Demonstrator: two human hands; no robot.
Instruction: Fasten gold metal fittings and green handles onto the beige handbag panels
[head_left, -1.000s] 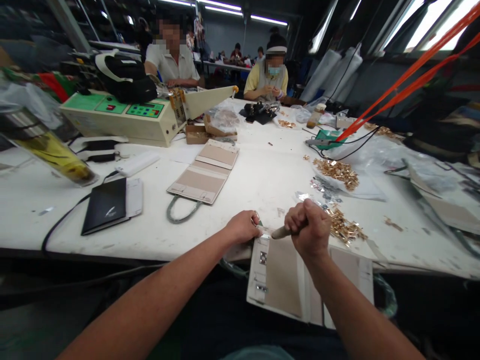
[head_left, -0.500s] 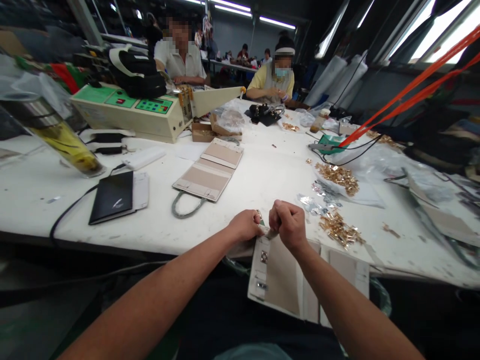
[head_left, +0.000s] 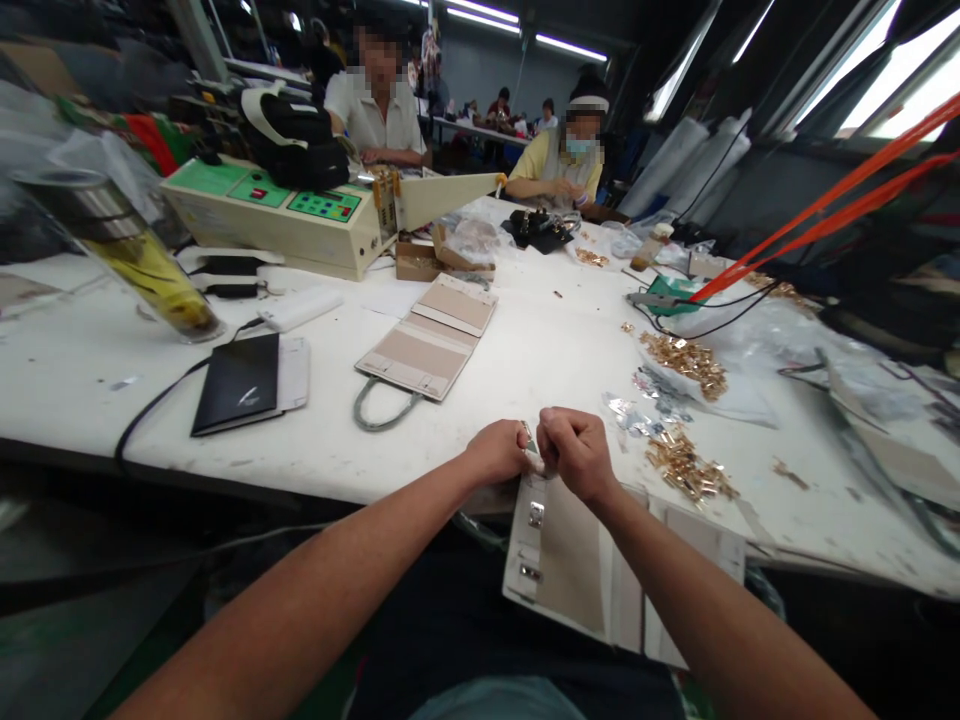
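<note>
Panel [head_left: 568,565] — left grip [head_left: 501,452] pinches its corner; right grip [head_left: 574,452] fisted — contents hidden.

The left hand [head_left: 496,452] and right hand [head_left: 576,452] are bare, as are the left forearm [head_left: 337,560] and right forearm [head_left: 697,590], each tapering to a slim wrist. A small shiny spot [head_left: 526,430] shows at the left fingers; whether it is a ring cannot be told. Dark, blue-tinged cloth [head_left: 450,625] covers the lap. At the near edge, grey-teal cloth [head_left: 510,702] makes a smooth, rounded shape.
</note>
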